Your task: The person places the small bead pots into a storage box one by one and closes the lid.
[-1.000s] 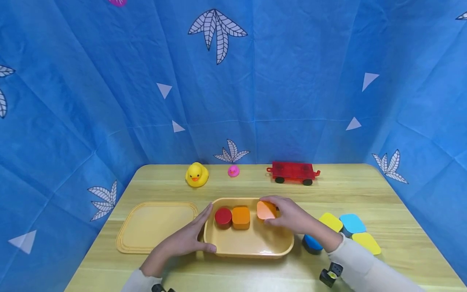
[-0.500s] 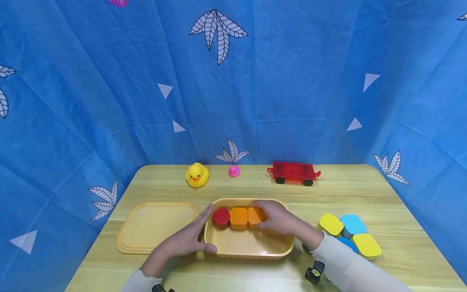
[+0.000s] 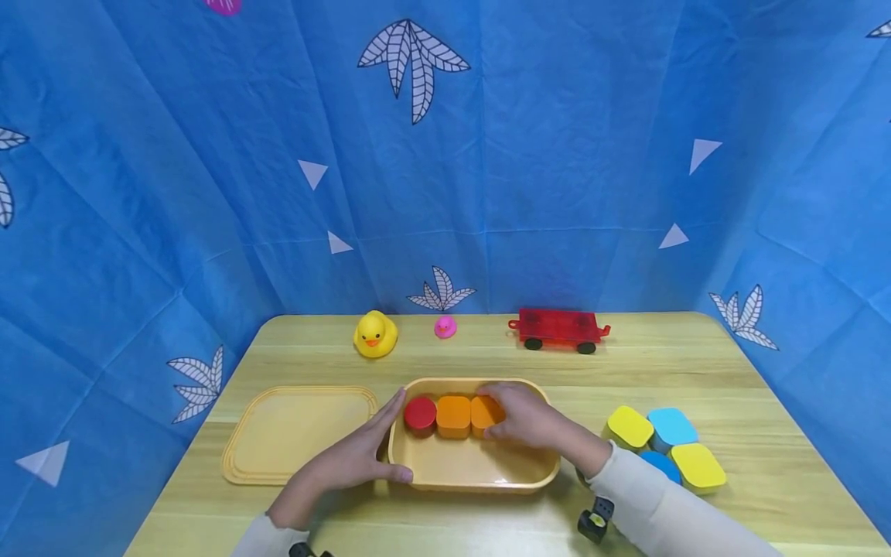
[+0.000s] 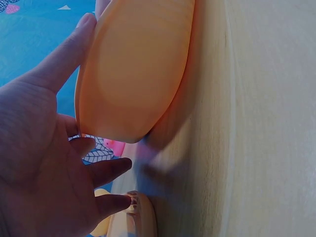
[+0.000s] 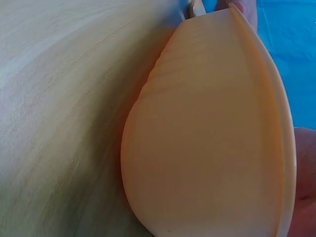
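Tray [image 3: 455, 468] in the head view lies between the left hand [image 3: 355, 456], whose nearly straight fingers and thumb rest against its end, and the right hand [image 3: 532, 418], which pinches the outer orange block [image 3: 485, 416] inside it. Just leftward of those fingertips are the middle orange block [image 3: 454, 416], then the red block [image 3: 421, 415]. The step looks like squaring up a row: best to keep the block level, slide it softly against its neighbour, and lift the fingers straight up without dragging it; the nearby far wall may cramp them. Rightward of the right hand, outside the tray, stand yellow blocks [image 3: 629, 427], a light blue block [image 3: 672, 427] and a blue block [image 3: 663, 463], the last partly behind the sleeve [image 3: 647, 499]. A flat lid [image 3: 299, 433] lies beside the left hand, crowding that side; beyond both hands sit a yellow duck [image 3: 376, 334], a pink duck [image 3: 445, 326] and a red wagon [image 3: 559, 328]. In the left wrist view, that hand's thumb touches the tray's rim, fingers spread. In the right wrist view, the tray wall hides the block, so the pinch cannot be told there.
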Demonstrator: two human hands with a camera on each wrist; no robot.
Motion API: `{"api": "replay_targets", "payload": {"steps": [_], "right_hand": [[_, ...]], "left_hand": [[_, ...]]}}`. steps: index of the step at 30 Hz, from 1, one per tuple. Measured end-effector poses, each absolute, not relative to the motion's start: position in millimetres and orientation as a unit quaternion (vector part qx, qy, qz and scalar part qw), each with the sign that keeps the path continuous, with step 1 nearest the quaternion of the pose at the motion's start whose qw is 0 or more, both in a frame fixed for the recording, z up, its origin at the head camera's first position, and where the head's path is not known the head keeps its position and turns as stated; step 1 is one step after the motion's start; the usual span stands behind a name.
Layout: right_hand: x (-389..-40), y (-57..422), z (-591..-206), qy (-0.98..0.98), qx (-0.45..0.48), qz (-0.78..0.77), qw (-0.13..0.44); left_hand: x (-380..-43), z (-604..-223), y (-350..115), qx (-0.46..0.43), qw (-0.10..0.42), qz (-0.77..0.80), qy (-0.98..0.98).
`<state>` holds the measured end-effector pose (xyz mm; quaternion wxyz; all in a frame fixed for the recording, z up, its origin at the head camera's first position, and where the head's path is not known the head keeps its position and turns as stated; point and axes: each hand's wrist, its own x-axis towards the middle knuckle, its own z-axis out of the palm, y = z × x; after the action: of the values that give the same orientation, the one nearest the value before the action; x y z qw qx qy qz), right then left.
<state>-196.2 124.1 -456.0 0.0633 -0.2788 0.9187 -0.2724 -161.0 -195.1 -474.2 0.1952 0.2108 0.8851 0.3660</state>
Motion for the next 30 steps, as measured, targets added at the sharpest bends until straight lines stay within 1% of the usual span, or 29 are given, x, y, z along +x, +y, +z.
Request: {"api": "replay_targets", "payload": {"steps": [4, 11, 18, 30], "right_hand": [[-194.8, 125.5, -452.1, 0.915, -0.277, -0.286, 0.064], [-191.5, 139.9, -445.0, 0.899, -0.26, -0.34, 0.09], [-185.0, 166.9, -442.2, 0.887, -0.277, -0.365, 0.065], [-162.0, 218.1, -442.5, 0.897, -0.242, -0.368, 0.028]], "left_hand": [[-161.1, -475.0, -195.7, 0.212, 0.191, 0.363, 0.887], [-159.9, -474.6, -195.2, 0.21, 0.196, 0.37, 0.884], [-159.7, -473.4, -194.9, 0.209, 0.195, 0.366, 0.885], [-159.8, -473.2, -194.5, 0.21, 0.196, 0.368, 0.884]]}}
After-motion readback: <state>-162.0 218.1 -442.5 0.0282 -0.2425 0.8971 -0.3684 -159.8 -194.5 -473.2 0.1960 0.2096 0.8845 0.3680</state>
